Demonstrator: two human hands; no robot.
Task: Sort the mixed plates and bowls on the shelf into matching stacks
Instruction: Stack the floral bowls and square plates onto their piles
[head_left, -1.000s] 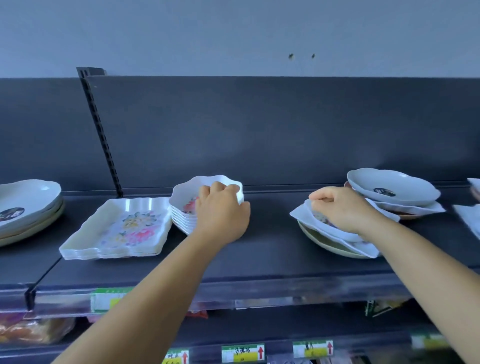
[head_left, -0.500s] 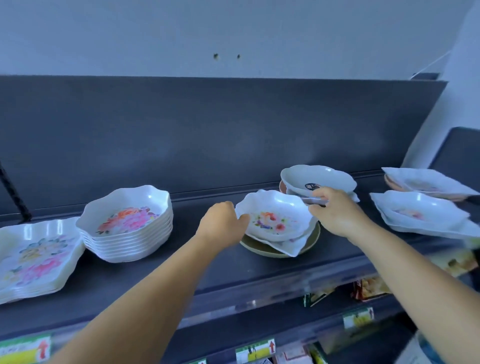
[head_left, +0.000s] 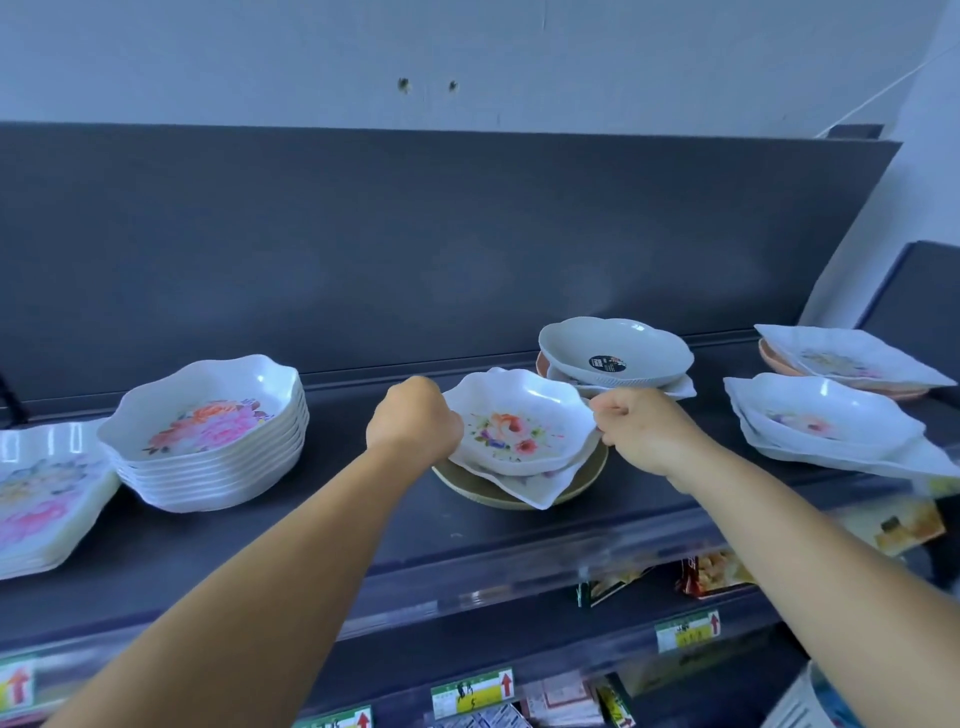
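Note:
A white scalloped bowl with a flower print (head_left: 519, 423) tops a mixed pile in the middle of the dark shelf (head_left: 322, 525). My left hand (head_left: 413, 428) grips its left rim and my right hand (head_left: 641, 428) grips its right rim. Under it lie a white square plate (head_left: 540, 486) and an olive round plate (head_left: 584, 480). To the left stands a stack of matching flowered bowls (head_left: 208, 431). Behind the pile a grey oval bowl with a black sticker (head_left: 615, 351) rests on other dishes.
A stack of flowered square plates (head_left: 41, 493) lies at the far left. Two more mixed piles sit at the right, a flowered bowl on square plates (head_left: 831, 421) and a square plate over a pink dish (head_left: 852, 358). Price tags and packaged goods fill the lower shelves.
My left hand left the bowl stack and moved right to the flowered bowl's left rim. My right hand shifted onto its right rim. The view swung right.

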